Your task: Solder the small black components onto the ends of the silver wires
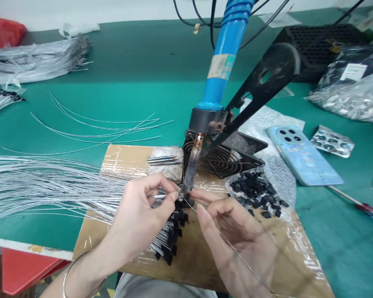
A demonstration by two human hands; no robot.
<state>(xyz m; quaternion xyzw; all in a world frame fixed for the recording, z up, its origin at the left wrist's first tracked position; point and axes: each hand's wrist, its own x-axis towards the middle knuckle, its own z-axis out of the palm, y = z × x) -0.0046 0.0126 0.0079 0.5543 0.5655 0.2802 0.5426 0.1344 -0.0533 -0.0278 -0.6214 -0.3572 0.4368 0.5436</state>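
A blue soldering iron [216, 74] hangs in a black stand, its dark tip pointing down between my hands. My left hand [143, 215] pinches something small, hidden behind the fingertips, just left of the tip. With thumb and fingers, my right hand [236, 236] holds a thin solder wire [240, 257], whose upper end reaches the tip. Beneath my left hand lies a bundle of grey wires [49, 186], with black connectors [169, 248] at its right ends. All this is over a brown cardboard sheet [199, 256].
Loose black pieces [256, 190] lie on plastic right of a black fan [230, 161]. A blue phone [304, 155], a screwdriver [368, 211] and a bag of small parts [354, 95] are at the right. More wire bundles [34, 60] lie back left.
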